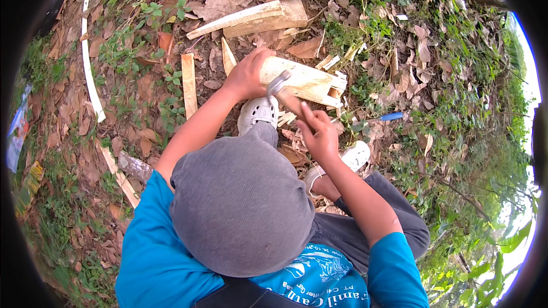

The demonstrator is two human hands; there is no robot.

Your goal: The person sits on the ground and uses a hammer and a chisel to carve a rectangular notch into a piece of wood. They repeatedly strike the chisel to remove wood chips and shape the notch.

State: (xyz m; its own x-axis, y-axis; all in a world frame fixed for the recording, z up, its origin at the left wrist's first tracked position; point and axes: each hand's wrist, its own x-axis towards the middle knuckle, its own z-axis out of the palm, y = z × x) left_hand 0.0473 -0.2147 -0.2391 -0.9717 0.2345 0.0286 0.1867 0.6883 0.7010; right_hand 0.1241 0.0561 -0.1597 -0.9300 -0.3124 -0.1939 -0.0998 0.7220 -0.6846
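Observation:
My left hand [249, 74] is closed on the near-left end of a pale wood block [305, 81], which lies tilted across the leafy ground. A squarish hole and splintered edges show at the block's right end. In my right hand [321, 137] is a hammer [292, 102], gripped by its wooden handle. The hammer's curved metal head overlaps the block's lower left part in the view; whether they touch I cannot tell. To the right lies a tool with a blue handle [391, 116], perhaps a chisel, its blade partly hidden among leaves.
Offcuts of wood [268, 18] lie beyond the block, and a short strip [189, 84] lies left of it. Pale strips [89, 63] stretch along the far left. My white clogs [258, 113] and raised grey-trousered knee [240, 205] are close below. Grass and dry leaves surround everything.

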